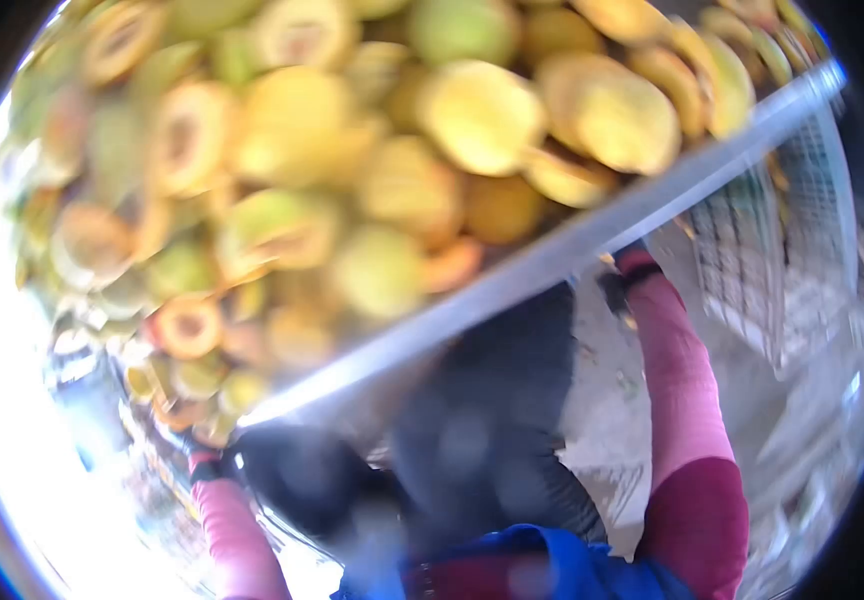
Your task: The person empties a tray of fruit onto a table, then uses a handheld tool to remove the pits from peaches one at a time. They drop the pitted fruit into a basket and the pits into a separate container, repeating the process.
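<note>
Head view. Halved fruits (482, 117) (several with hollow centres) lie heaped on the metal-rimmed desk (552, 262). Left hand (186, 440): beside the lower-left fruits. Right hand (616, 284): just below the rim, near a mesh crate (777, 250). Whether either hand is clenched, released or grasping cannot be told.

tray rim (552, 258) glossy mtl, crate (737, 245) plstc, sleeve (682, 385) matt cloth.
</note>
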A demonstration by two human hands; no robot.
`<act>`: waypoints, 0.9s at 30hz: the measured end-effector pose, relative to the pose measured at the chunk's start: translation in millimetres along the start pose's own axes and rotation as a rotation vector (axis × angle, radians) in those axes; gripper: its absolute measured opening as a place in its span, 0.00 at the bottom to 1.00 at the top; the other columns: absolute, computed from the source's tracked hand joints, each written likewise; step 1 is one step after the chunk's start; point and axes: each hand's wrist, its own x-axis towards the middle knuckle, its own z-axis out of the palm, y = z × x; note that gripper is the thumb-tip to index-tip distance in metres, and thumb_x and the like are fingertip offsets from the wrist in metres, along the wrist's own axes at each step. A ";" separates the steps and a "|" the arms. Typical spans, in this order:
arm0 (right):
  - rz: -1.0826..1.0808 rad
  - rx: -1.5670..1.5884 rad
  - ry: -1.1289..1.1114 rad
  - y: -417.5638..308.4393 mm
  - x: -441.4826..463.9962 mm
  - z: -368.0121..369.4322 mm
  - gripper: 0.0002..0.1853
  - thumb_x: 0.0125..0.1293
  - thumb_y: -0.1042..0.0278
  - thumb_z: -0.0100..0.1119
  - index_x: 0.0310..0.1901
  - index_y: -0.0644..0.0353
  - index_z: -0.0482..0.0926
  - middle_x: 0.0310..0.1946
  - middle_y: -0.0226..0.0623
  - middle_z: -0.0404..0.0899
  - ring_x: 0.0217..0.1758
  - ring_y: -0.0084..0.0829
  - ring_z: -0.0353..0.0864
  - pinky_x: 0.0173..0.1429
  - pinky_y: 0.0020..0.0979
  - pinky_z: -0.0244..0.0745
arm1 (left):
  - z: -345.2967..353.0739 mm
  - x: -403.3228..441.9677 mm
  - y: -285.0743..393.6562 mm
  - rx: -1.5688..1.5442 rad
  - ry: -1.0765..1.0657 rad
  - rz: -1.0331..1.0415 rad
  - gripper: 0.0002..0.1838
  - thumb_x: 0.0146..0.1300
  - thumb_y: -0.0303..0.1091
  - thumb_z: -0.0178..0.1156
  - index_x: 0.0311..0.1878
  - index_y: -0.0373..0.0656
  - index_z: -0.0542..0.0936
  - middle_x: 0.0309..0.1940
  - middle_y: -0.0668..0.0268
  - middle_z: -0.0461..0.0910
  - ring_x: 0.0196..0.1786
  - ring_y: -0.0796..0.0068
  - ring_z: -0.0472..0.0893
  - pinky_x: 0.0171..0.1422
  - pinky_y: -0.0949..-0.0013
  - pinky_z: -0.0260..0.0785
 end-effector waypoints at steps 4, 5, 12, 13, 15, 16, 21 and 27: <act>-0.087 0.028 0.009 10.2 -6.9 14.1 0.24 0.56 0.58 0.63 0.54 0.56 0.74 0.51 0.42 0.76 0.52 0.37 0.76 0.54 0.37 0.73 | 25.4 4.5 20.5 0.240 0.192 0.189 0.23 0.69 0.41 0.47 0.63 0.39 0.67 0.56 0.53 0.71 0.58 0.58 0.71 0.59 0.61 0.68; -0.100 -0.054 -0.074 8.8 -15.2 4.0 0.22 0.57 0.56 0.62 0.53 0.55 0.75 0.50 0.40 0.77 0.49 0.37 0.78 0.50 0.36 0.75 | 30.3 5.5 23.4 0.319 0.235 0.228 0.23 0.69 0.40 0.48 0.62 0.38 0.67 0.55 0.53 0.71 0.58 0.58 0.71 0.59 0.61 0.68; 0.341 1.072 0.122 28.7 -148.7 -57.2 0.26 0.67 0.51 0.50 0.61 0.56 0.66 0.42 0.38 0.77 0.25 0.29 0.75 0.20 0.30 0.70 | 58.3 -36.0 77.3 0.322 0.457 0.206 0.26 0.68 0.45 0.51 0.63 0.37 0.67 0.56 0.49 0.70 0.58 0.54 0.70 0.61 0.60 0.66; 0.309 1.092 0.009 21.1 -171.1 -98.3 0.24 0.69 0.53 0.48 0.61 0.56 0.66 0.41 0.36 0.77 0.27 0.28 0.76 0.24 0.29 0.72 | 64.3 -49.1 112.1 0.014 0.479 0.017 0.28 0.68 0.48 0.51 0.63 0.36 0.68 0.57 0.48 0.70 0.59 0.52 0.69 0.63 0.59 0.64; 0.207 1.103 -0.140 -31.2 -209.2 -187.2 0.21 0.71 0.57 0.46 0.62 0.56 0.66 0.43 0.34 0.76 0.32 0.26 0.76 0.31 0.27 0.74 | 55.3 -31.9 87.3 -0.006 0.515 0.060 0.30 0.68 0.52 0.50 0.61 0.36 0.69 0.57 0.48 0.70 0.60 0.52 0.67 0.65 0.56 0.60; 0.117 1.108 -0.098 -73.9 -215.3 -223.8 0.21 0.70 0.59 0.47 0.62 0.56 0.66 0.45 0.34 0.76 0.36 0.26 0.76 0.35 0.27 0.73 | 50.8 -22.4 67.2 0.102 0.569 0.120 0.29 0.68 0.53 0.49 0.60 0.35 0.71 0.56 0.47 0.70 0.61 0.52 0.66 0.66 0.56 0.59; -0.418 1.090 0.308 -318.8 -226.1 -341.8 0.19 0.70 0.71 0.50 0.61 0.57 0.67 0.54 0.34 0.72 0.52 0.25 0.75 0.55 0.24 0.73 | 51.6 -45.4 88.8 -0.235 0.786 0.198 0.20 0.69 0.45 0.53 0.51 0.36 0.78 0.48 0.51 0.74 0.52 0.58 0.70 0.59 0.60 0.62; -0.719 0.186 0.530 -453.2 -166.6 -315.6 0.25 0.61 0.62 0.61 0.59 0.55 0.70 0.55 0.48 0.72 0.50 0.42 0.78 0.54 0.33 0.73 | 19.3 -54.3 64.4 -0.734 0.491 0.160 0.19 0.69 0.41 0.54 0.53 0.35 0.76 0.50 0.56 0.70 0.51 0.67 0.73 0.55 0.64 0.68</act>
